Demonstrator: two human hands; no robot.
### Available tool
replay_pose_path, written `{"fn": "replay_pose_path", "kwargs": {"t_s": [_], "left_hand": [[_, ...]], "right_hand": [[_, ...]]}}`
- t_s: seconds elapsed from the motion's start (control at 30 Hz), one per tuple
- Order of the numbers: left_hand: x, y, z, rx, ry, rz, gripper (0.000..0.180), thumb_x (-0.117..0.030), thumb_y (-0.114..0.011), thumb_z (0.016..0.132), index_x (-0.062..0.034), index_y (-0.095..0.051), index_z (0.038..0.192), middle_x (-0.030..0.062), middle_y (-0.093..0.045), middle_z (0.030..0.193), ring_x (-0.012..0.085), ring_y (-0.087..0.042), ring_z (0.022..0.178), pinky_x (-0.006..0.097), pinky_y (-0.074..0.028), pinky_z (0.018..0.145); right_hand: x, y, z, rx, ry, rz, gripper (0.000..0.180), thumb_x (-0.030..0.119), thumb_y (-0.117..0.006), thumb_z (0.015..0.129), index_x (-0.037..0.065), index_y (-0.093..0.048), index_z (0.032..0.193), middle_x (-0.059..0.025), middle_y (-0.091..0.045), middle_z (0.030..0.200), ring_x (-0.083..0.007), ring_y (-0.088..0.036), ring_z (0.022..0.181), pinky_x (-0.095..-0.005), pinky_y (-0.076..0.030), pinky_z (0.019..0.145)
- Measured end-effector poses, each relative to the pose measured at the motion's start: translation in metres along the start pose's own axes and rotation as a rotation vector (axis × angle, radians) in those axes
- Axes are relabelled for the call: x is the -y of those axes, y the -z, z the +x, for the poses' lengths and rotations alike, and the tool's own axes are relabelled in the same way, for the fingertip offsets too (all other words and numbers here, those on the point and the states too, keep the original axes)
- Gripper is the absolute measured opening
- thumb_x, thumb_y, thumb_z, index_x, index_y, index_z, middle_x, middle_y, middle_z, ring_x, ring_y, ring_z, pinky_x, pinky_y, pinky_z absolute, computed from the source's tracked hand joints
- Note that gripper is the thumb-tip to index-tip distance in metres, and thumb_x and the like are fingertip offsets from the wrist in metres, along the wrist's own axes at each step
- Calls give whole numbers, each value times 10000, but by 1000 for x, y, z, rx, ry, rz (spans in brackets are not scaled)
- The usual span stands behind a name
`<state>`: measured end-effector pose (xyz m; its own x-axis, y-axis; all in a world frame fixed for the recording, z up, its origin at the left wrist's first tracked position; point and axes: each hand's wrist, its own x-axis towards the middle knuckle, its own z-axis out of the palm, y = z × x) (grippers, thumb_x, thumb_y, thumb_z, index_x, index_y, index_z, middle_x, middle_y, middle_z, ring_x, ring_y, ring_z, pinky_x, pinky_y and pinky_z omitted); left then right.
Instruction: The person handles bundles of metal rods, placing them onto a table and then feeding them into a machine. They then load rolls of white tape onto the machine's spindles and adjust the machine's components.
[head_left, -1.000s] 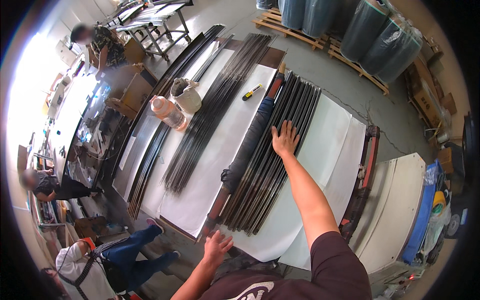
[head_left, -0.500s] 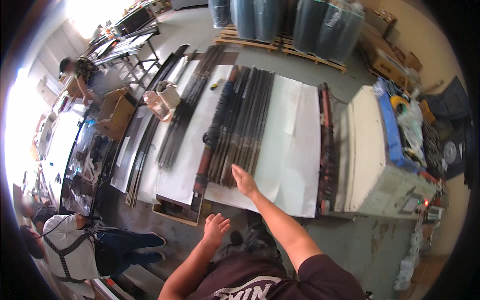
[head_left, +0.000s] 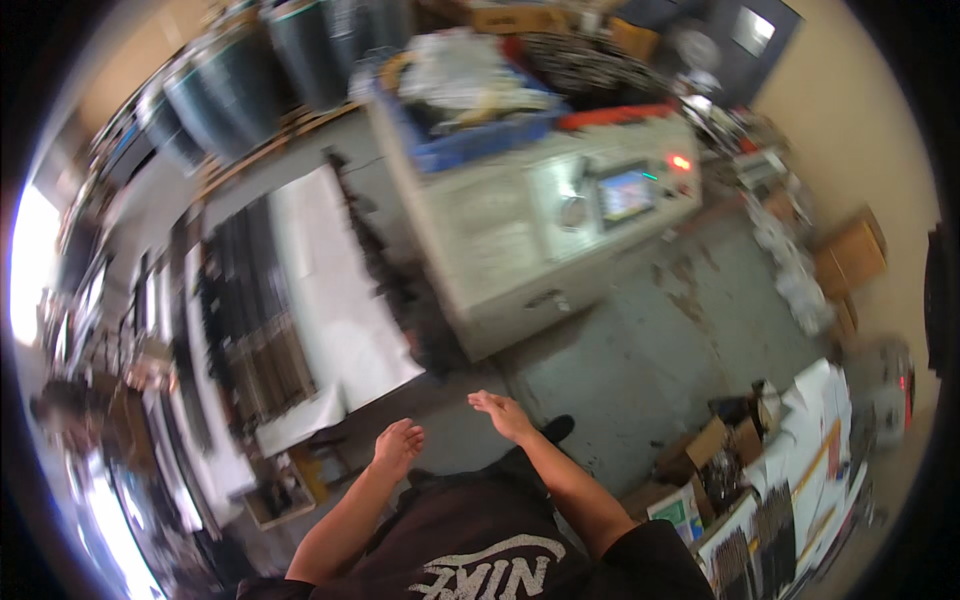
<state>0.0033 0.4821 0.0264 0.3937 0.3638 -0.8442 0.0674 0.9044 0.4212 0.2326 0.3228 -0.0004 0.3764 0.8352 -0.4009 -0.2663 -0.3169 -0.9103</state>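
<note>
My left hand [head_left: 398, 447] is raised in front of my body, its fingers loosely bent, with nothing seen in it. To its right my right hand [head_left: 503, 415] is held up with the fingers stretched out, also with nothing in it. Both hands are in the air, apart from everything around. Nearest them, ahead and to the left, is the corner of a table covered with white sheet [head_left: 345, 320]. A row of long dark strips [head_left: 262, 330] lies on that sheet, brownish at the near ends and blurred by motion.
Beyond the table stands a large pale machine cabinet [head_left: 480, 240] with a lit screen [head_left: 627, 195] and a blue tray [head_left: 450, 150] of plastic on top. Wrapped rolls [head_left: 240, 85] stand on a pallet at the far left. Cardboard boxes [head_left: 715, 445] and a white-topped bench [head_left: 800, 470] are at lower right.
My view has swung to the right, so the table now sits at the left and the machine ahead. My right hand has drawn back from over the strips.
</note>
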Motion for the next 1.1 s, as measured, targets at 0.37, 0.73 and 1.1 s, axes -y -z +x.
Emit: {"fn": "replay_pose_path", "kwargs": {"t_s": [0.37, 0.73, 1.1], "left_hand": [[134, -399, 88, 323, 227, 545, 272, -267, -580, 996, -55, -574, 1166, 81, -640, 1002, 195, -635, 917, 342, -547, 799], [177, -769, 244, 561, 253, 648, 282, -309, -541, 1015, -79, -576, 1174, 54, -646, 972, 144, -634, 850, 288, -553, 759], [187, -1165, 405, 460, 107, 604, 353, -405, -544, 1005, -112, -558, 1200, 67, -621, 973, 155, -620, 829, 302, -543, 701]], "right_hand": [[-14, 341, -75, -427, -185, -380, 477, 449, -502, 1001, 13, -687, 1056, -119, -708, 941, -207, -650, 903, -332, -492, 861], [7, 643, -42, -631, -203, 216, 402, 328, -577, 1003, -15, -661, 1197, -68, -699, 1059, -148, -649, 949, -287, -499, 853], [115, 955, 34, -916, -230, 493, 329, 237, -568, 1001, -9, -645, 1205, -76, -705, 1051, -146, -662, 906, -253, -509, 780]]}}
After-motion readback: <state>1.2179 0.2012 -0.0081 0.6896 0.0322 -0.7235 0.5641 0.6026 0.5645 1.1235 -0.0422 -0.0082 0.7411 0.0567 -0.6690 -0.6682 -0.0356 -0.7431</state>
